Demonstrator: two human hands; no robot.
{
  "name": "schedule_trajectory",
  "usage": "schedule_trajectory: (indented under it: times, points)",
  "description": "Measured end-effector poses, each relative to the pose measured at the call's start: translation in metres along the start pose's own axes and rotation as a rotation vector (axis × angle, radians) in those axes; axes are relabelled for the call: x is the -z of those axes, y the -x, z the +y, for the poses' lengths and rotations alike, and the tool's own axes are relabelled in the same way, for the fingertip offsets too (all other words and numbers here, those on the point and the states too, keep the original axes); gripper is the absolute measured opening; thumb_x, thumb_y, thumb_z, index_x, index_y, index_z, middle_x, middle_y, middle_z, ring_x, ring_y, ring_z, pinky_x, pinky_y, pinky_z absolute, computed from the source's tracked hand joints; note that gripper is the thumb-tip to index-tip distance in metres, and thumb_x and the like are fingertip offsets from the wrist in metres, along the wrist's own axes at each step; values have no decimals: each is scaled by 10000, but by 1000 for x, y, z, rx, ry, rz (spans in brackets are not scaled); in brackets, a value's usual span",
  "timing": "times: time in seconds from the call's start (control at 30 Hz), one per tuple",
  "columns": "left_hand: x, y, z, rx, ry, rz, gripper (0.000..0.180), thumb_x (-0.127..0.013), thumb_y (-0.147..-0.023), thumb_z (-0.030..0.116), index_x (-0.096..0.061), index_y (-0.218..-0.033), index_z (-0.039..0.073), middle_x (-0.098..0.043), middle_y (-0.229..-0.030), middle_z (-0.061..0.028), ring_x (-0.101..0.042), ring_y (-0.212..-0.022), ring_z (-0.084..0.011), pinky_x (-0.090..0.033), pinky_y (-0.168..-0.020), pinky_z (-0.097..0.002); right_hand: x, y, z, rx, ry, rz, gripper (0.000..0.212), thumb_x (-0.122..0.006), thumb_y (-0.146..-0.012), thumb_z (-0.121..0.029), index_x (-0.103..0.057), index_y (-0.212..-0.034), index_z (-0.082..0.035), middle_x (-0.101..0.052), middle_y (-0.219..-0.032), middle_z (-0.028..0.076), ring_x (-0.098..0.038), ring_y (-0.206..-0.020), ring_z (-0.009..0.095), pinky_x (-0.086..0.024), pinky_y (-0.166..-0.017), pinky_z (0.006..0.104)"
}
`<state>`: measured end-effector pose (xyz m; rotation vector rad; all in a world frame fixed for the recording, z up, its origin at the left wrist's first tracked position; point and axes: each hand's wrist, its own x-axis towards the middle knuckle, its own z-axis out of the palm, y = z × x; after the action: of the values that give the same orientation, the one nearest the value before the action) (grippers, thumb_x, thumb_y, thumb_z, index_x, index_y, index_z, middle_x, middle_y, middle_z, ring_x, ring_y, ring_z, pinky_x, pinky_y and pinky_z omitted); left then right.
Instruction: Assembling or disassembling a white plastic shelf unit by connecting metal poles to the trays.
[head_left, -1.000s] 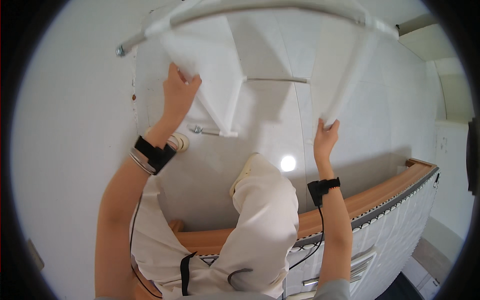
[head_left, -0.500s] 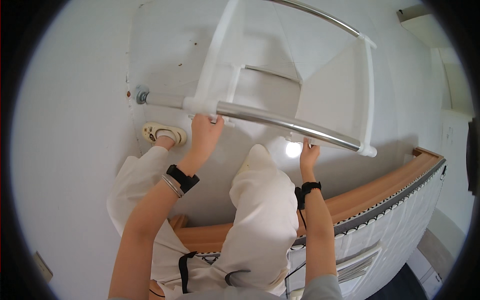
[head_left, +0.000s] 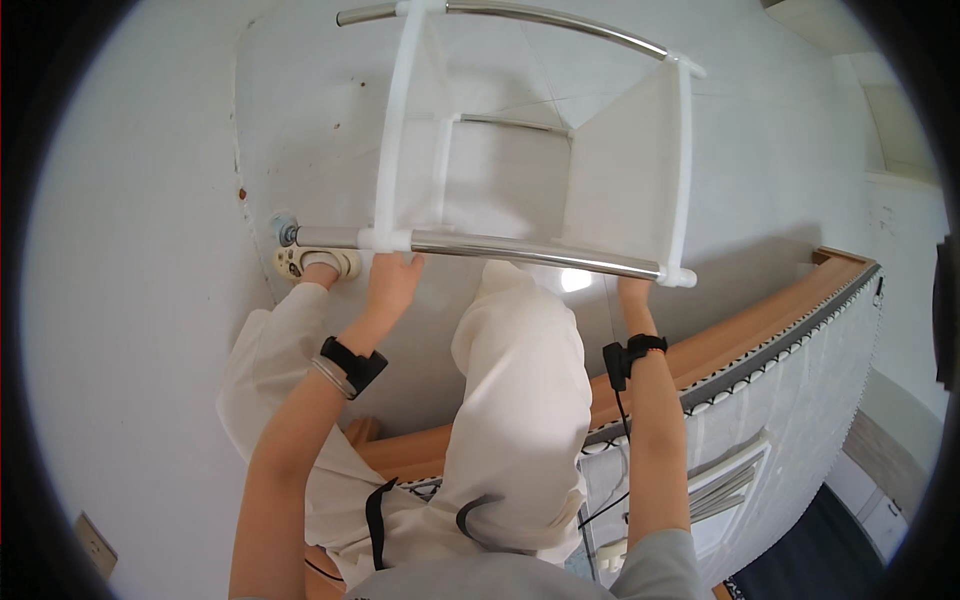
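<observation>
A shelf rack (head_left: pixel 675 165) with white panels and shiny metal tubes spans the space in front of me. Its nearest metal tube (head_left: pixel 530 249) runs across the picture, with a round grey foot (head_left: pixel 288 232) at the left end. My left hand (head_left: pixel 392 285) is closed on the rack's near side, just below the left white joint; its fingertips are partly hidden. Near the right end, my right hand (head_left: pixel 634 292) reaches up under the same tube and holds the rack there, with most fingers hidden behind it.
A wooden bed frame (head_left: pixel 740 330) with a pale patterned mattress cover (head_left: pixel 790 380) curves along the right and behind my legs. A white wall (head_left: pixel 130 290) rises on the left. My shoe (head_left: pixel 345 263) is close to the grey foot, on the pale floor (head_left: pixel 420 400).
The rack has swung: its right end moved left and away, its left end came nearer, so the near tube lies more level. Both hands stay with it.
</observation>
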<state>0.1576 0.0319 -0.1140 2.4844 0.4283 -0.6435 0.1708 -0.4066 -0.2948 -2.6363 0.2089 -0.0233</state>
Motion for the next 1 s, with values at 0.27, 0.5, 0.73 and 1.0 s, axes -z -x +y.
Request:
schedule_trajectory:
  times: [0.27, 0.5, 0.73, 1.0]
  points:
    - [87, 63, 48, -478, 214, -364, 190, -546, -810, 165, -528, -871, -14, -594, -793, -149, -573, -716, -293, -457, -654, -332, 192, -19, -193, 95, -605, 435, 151, -543, -798, -47, -529, -945, -16, -539, -899, 71, -540, -829, 159, -429, -742, 263]
    - [114, 58, 53, -802, -127, 414, 367, -637, -717, 105, -490, -1050, 53, -456, -1145, -102, -432, -1093, -283, -350, -914, -423, 176, 6, -347, 758, -35, -434, 292, -644, -718, -151, -533, -965, -44, -556, -873, 91, -558, -853, 243, -460, -711, 329]
    - [105, 36, 23, -806, -357, 395, 499, -686, -649, 82, -464, -1095, 62, -326, -1318, -97, -227, -1276, -289, -207, -1018, -526, 102, -5, -420, 668, 285, -717, 271, -630, -701, -245, -573, -858, -32, -600, -805, 93, -584, -782, 260, -467, -651, 359]
    - [93, 23, 22, -733, -273, 528, 393, -704, -579, 29, -554, -928, 127, -153, -1404, -194, -451, -1081, -326, -379, -909, -429, 83, -7, -425, 533, 270, -791, 235, -529, -712, -157, -617, -870, -7, -627, -813, 174, -614, -780, 325, -497, -676, 403]
